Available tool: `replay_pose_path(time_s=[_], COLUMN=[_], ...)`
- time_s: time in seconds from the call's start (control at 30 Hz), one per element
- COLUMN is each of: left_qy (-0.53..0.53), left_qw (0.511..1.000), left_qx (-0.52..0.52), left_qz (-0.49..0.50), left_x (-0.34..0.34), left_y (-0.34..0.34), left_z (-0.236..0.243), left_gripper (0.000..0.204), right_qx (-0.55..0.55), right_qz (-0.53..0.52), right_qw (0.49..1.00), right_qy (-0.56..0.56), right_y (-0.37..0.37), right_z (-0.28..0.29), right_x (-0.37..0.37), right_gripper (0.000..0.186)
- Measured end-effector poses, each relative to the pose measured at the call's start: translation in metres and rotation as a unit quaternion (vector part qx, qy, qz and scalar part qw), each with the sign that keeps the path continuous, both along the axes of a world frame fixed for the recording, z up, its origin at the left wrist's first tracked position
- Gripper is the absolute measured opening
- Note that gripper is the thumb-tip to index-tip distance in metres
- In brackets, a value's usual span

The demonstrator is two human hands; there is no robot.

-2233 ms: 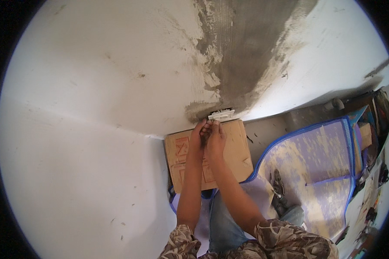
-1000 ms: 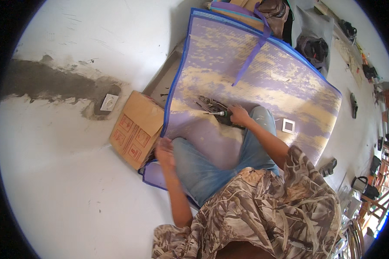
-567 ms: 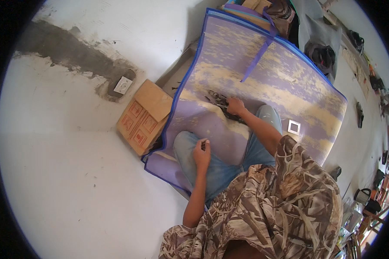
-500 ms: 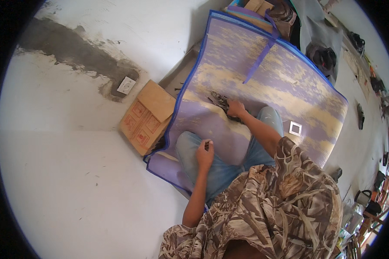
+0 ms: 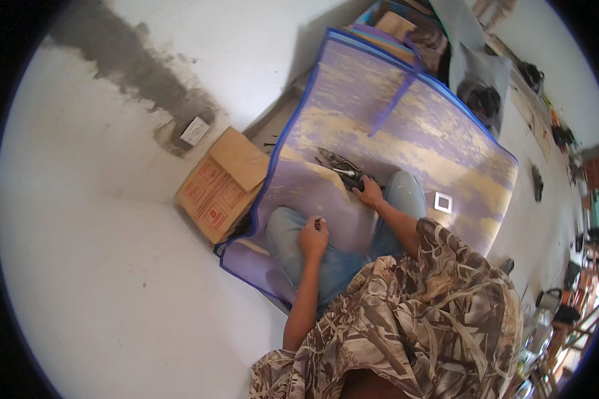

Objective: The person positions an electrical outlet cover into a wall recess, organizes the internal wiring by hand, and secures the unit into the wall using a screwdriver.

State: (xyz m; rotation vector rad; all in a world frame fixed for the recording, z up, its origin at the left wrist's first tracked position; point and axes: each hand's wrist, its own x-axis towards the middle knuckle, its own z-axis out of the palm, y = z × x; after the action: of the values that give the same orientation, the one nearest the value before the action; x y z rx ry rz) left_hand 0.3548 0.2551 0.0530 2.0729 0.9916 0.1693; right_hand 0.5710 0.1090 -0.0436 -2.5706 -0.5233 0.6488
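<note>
My left hand (image 5: pixel 314 237) rests above my left knee, its fingers curled round something small and dark that I cannot make out. At the far side of my right leg, my right hand (image 5: pixel 370 193) has its fingers closed at a dark-handled tool (image 5: pixel 355 179) with a thin shiny shaft, like a screwdriver. Several other hand tools (image 5: pixel 334 159) lie in a small heap on the mat just beyond it; their kinds are hard to tell. A white square switch frame (image 5: pixel 443 202) lies on the mat to the right of my right knee.
I sit on a worn purple and yellow foam mat (image 5: pixel 406 113) with a blue edge. A cardboard box (image 5: pixel 221 186) stands at its left, near a wall socket (image 5: pixel 194 131) in patched plaster. A bag of things (image 5: pixel 479 100) stands beyond the mat; clutter lines the far right.
My right hand has drawn slightly back from the tool heap, and the tool with the shiny shaft now shows at its fingers. My left hand stays closed. The whole view has shifted a little.
</note>
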Motion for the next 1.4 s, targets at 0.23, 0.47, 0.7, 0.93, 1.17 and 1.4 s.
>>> replay_pose_path(time_s=[0.23,0.47,0.7,0.93,1.17,1.4], left_qy=[-0.063,-0.202,-0.350,-0.370,-0.360,-0.361], left_qw=[0.997,0.924,0.885,0.856,0.860,0.868], left_qx=[-0.048,-0.322,-0.289,-0.297,-0.269,-0.258], left_qz=[-0.006,0.041,0.101,0.206,0.240,0.225], left_x=[-0.004,0.003,0.091,0.101,0.087,0.081], left_y=[0.021,0.052,0.193,0.323,0.374,0.389], left_z=[-0.008,-0.054,0.043,0.066,0.052,0.050], left_gripper=[0.028,0.041,0.026,0.034,0.048,0.050], right_qx=[0.007,0.277,0.385,0.515,0.527,0.518], right_qz=[0.066,-0.098,-0.007,-0.015,0.005,-0.014], right_qw=[0.995,0.931,0.913,0.849,0.843,0.843], right_qy=[-0.079,0.215,0.136,0.117,0.112,0.147], right_y=[0.025,0.012,0.169,0.311,0.364,0.376], right_z=[0.024,0.131,0.142,0.140,0.122,0.130], right_x=[-0.006,-0.098,-0.092,-0.104,-0.119,-0.127], right_gripper=[0.051,0.024,0.033,0.039,0.042,0.042])
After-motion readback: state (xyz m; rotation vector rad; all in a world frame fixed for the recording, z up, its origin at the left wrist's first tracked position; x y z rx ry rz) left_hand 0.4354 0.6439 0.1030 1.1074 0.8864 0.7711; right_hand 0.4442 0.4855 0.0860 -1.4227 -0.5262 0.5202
